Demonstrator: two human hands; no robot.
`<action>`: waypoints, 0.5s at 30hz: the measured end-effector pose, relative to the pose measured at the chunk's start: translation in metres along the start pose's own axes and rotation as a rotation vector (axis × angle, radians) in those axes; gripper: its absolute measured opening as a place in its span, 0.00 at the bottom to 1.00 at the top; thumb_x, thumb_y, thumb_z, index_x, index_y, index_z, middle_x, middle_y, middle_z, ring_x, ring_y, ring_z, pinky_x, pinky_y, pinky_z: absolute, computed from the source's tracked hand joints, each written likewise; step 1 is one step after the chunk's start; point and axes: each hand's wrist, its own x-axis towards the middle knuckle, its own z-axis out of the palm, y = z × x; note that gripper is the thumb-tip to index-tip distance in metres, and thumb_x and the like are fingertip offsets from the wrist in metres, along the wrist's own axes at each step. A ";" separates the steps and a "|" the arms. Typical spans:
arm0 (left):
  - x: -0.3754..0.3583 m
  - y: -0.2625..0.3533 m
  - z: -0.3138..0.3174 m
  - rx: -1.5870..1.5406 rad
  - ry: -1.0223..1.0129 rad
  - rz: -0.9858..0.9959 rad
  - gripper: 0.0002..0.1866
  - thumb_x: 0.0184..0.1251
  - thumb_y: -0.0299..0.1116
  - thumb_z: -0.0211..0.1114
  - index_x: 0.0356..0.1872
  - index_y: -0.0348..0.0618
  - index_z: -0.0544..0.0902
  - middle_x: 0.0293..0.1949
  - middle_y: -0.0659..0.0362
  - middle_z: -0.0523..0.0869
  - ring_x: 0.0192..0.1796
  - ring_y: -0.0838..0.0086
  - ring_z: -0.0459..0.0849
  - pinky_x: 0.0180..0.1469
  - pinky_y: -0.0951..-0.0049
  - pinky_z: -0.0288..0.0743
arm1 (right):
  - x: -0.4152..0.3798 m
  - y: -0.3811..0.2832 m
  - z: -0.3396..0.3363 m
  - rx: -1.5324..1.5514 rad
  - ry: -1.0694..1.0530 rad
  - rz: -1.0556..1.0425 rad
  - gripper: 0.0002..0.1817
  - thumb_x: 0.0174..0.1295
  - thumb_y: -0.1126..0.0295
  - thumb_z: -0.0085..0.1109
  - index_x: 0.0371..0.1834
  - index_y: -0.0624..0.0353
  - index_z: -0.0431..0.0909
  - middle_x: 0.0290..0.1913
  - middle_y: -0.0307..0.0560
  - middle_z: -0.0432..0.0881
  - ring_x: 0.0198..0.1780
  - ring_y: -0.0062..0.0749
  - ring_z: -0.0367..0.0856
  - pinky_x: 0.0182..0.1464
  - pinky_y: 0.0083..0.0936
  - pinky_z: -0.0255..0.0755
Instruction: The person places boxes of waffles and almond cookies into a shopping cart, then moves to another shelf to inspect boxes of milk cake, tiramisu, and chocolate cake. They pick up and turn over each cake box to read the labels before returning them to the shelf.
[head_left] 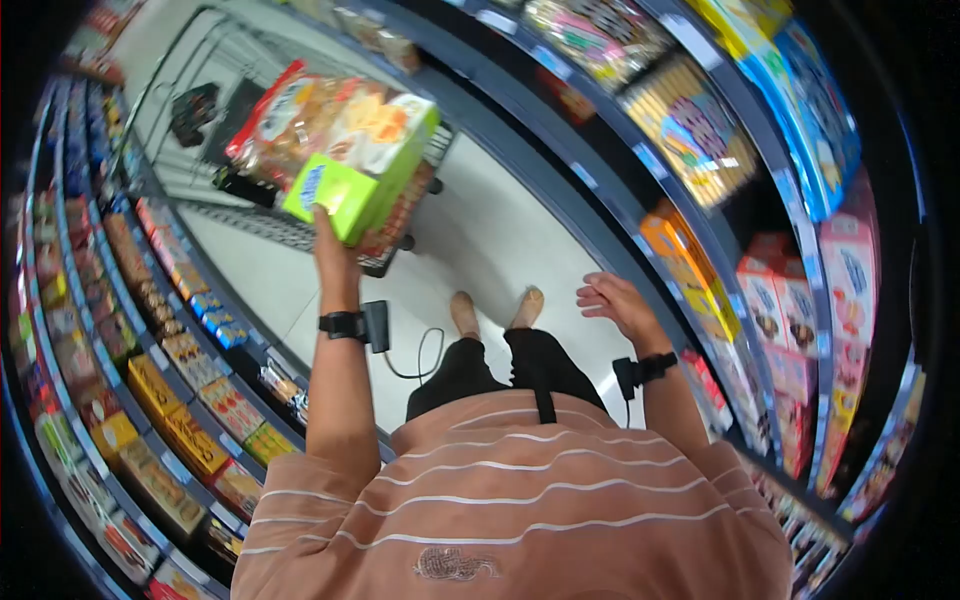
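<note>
My left hand [336, 250] grips the near end of a green and white snack box [385, 135], thumb on its bright green face and the other fingers hidden. Beside the box, and overlapped by it in this view, is a clear snack packet with red edges [285, 110]. Both appear over the near end of a wire shopping cart [165, 125]. My right hand [612, 300] hangs near the right-hand shelf with its fingers stretched out and nothing in them.
Shelves of packaged snacks line both sides, with yellow boxes [185, 425] at left and an orange box [682, 255] at right. A dark object [193, 112] sits in the cart. Pale floor [490, 210] runs between the shelves. Each wrist wears a black strap with a device.
</note>
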 end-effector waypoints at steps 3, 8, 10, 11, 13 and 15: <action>0.019 -0.006 -0.022 0.113 -0.131 -0.038 0.40 0.72 0.71 0.51 0.70 0.49 0.70 0.65 0.54 0.78 0.60 0.61 0.81 0.54 0.55 0.81 | -0.014 0.030 -0.019 0.048 0.055 0.019 0.23 0.72 0.56 0.57 0.59 0.65 0.74 0.50 0.56 0.83 0.50 0.39 0.85 0.52 0.33 0.82; -0.007 0.016 -0.023 0.616 -0.102 -0.037 0.42 0.71 0.72 0.51 0.66 0.42 0.73 0.56 0.55 0.81 0.51 0.65 0.83 0.42 0.65 0.79 | -0.025 0.067 -0.054 0.178 0.170 0.054 0.22 0.71 0.57 0.58 0.58 0.65 0.75 0.50 0.55 0.83 0.50 0.40 0.85 0.52 0.34 0.83; -0.005 0.010 -0.034 0.742 -0.053 -0.026 0.42 0.71 0.72 0.51 0.64 0.40 0.74 0.54 0.55 0.80 0.49 0.65 0.83 0.42 0.64 0.78 | -0.022 0.082 -0.077 0.200 0.237 0.090 0.22 0.71 0.58 0.59 0.58 0.64 0.74 0.50 0.55 0.82 0.50 0.42 0.85 0.52 0.36 0.83; -0.010 0.006 -0.035 0.768 -0.008 -0.008 0.42 0.70 0.71 0.52 0.64 0.39 0.74 0.53 0.55 0.79 0.48 0.65 0.82 0.42 0.64 0.78 | -0.020 0.090 -0.089 0.210 0.266 0.111 0.22 0.70 0.58 0.59 0.58 0.64 0.74 0.50 0.55 0.82 0.50 0.43 0.85 0.52 0.37 0.83; -0.019 0.000 -0.036 0.783 0.101 0.040 0.41 0.71 0.69 0.53 0.61 0.36 0.74 0.49 0.54 0.78 0.45 0.66 0.82 0.37 0.66 0.77 | -0.018 0.103 -0.116 0.266 0.351 0.104 0.21 0.67 0.62 0.61 0.57 0.63 0.74 0.49 0.53 0.82 0.48 0.42 0.86 0.49 0.37 0.84; -0.043 -0.003 -0.034 0.852 0.160 0.145 0.37 0.72 0.67 0.54 0.56 0.36 0.76 0.45 0.55 0.78 0.42 0.69 0.82 0.33 0.70 0.74 | -0.015 0.116 -0.148 0.321 0.422 0.065 0.20 0.66 0.64 0.62 0.57 0.63 0.74 0.48 0.52 0.81 0.46 0.42 0.86 0.47 0.38 0.85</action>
